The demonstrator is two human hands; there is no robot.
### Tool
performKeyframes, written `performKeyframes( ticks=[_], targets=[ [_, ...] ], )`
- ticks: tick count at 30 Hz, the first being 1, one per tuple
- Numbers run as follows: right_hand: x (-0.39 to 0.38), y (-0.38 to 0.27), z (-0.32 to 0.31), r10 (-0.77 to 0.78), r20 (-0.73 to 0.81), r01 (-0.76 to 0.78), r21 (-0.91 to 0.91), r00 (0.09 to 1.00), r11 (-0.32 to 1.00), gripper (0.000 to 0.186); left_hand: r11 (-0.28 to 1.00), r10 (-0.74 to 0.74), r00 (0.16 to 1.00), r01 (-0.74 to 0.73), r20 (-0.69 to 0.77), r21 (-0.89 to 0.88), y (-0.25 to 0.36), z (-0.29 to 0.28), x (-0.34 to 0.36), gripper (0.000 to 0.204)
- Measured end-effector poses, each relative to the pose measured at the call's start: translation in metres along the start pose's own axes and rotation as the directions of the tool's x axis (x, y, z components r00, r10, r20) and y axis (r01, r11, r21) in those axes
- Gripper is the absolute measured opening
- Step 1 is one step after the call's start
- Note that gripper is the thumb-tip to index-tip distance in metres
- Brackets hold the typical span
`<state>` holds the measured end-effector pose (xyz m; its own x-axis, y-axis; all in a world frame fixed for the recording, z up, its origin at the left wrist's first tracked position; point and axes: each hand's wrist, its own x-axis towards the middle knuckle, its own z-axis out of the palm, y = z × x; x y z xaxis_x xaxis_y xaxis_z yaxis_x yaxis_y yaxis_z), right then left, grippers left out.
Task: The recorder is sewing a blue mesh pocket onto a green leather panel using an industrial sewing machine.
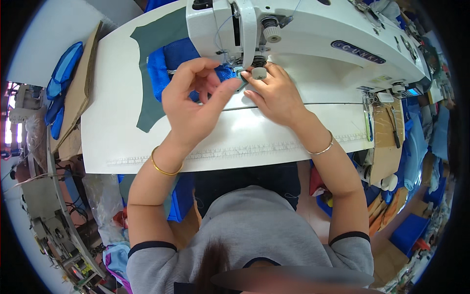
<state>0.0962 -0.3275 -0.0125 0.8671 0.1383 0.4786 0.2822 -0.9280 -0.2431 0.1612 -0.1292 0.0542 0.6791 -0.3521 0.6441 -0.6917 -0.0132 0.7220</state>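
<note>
A dark oval label [358, 52] is seen on the arm of the white sewing machine [313, 34], and flat brown cardboard sheets [78, 93] lean at the white table's [117, 142] left edge. Bare tabletop lies toward the near edge. A small teal fabric piece [241, 78] is pinched under the needle by the left hand [196, 100] and right hand [274, 93], over blue mesh fabric [166, 66].
</note>
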Motion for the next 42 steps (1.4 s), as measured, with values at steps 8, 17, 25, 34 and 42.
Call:
performKeyframes(
  ticks=[8,17,25,34,42],
  targets=[
    [0.0,0.002,0.003,-0.018,-0.04,0.017,-0.02,0.999,1.0,0.031,0.962,-0.233,0.967,0.245,0.108,-0.122,0.009,0.014,-0.008,0.01],
    [-0.002,-0.02,-0.009,0.022,-0.113,0.008,0.26,0.993,0.966,0.022,0.969,0.011,0.958,-0.081,0.286,0.233,0.036,-0.012,-0.024,0.009],
    [-0.007,-0.057,-0.021,0.127,-0.178,-0.013,0.534,0.976,0.846,0.015,0.661,0.569,0.653,-0.725,0.501,0.194,0.06,-0.026,0.004,0.019],
    [0.003,-0.084,-0.043,0.229,0.417,-0.338,0.886,0.879,-0.317,0.028,0.991,-0.031,0.425,0.128,0.905,-0.026,0.031,-0.069,-0.09,0.015],
    [0.045,-0.096,-0.006,0.682,0.328,-0.174,0.942,0.654,-0.286,0.027,0.963,-0.052,0.667,0.23,0.743,-0.139,0.022,-0.069,-0.097,0.015]
  ],
)
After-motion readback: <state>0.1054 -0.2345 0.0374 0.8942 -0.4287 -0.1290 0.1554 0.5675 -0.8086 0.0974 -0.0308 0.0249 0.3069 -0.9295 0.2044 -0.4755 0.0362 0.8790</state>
